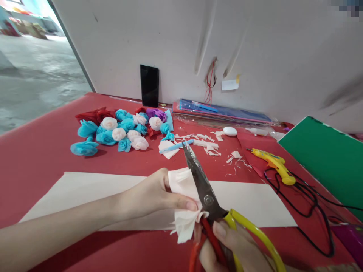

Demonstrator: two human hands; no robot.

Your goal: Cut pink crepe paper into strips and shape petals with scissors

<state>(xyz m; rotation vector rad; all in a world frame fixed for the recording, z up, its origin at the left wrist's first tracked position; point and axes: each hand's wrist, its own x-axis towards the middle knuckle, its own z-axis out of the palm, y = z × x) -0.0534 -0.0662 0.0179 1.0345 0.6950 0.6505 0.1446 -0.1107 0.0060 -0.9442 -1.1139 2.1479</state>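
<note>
My left hand (159,192) pinches a strip of pale pink crepe paper (183,183) between thumb and fingers. The lower end of the strip is gathered and crumpled, with a frayed edge hanging down. In my right hand (227,241) is a pair of scissors (208,200) with one red and one yellow handle. The blades point up and away, lying against the right edge of the crepe paper. Whether they are cutting into it I cannot tell. Beneath both hands lies a long cream paper sheet (113,185) on the red table (36,170).
Blue, white, red and purple paper flowers (124,124) are heaped at the back left. Paper scraps (207,143) and a light blue stick (176,146) lie beyond my hands. A yellow glue gun (273,162) with a black cord sits right, by a green board (326,162). A phone (149,86) leans on the wall.
</note>
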